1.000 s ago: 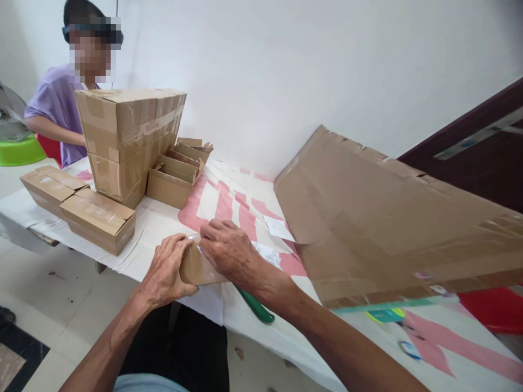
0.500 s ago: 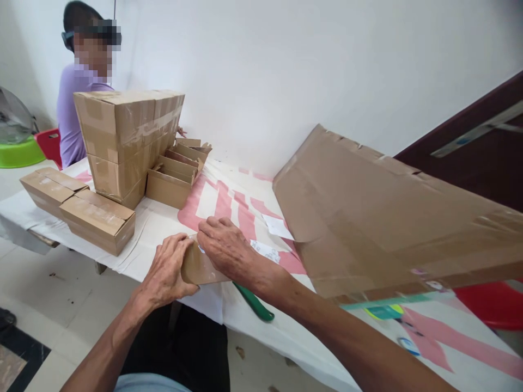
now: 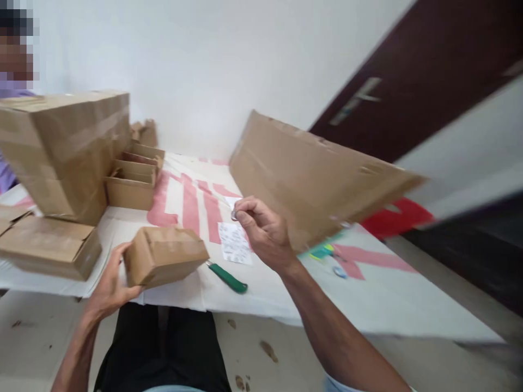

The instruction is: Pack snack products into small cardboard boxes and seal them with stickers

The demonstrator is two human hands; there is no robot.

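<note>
My left hand [image 3: 108, 280] grips the left end of a small closed cardboard box [image 3: 165, 261] at the table's near edge. My right hand [image 3: 261, 231] hovers above the table to the right of the box, fingers curled in a pinch on something small that I cannot make out. Below it lies a white printed paper slip [image 3: 233, 243], and nearer the edge a green-handled knife [image 3: 226, 276]. The picture is blurred by motion.
A tall stack of taped cartons [image 3: 65, 147] stands at the left with open small boxes [image 3: 133, 182] behind it and flat closed boxes [image 3: 49, 245] in front. A big cardboard sheet [image 3: 310, 174] leans at the right. Another person sits at far left. A dark door [image 3: 408, 92] is behind.
My right hand has lifted off the box and moved right, pinched. The left hand has pulled the box toward the table's near edge. The view has swung to the right.
</note>
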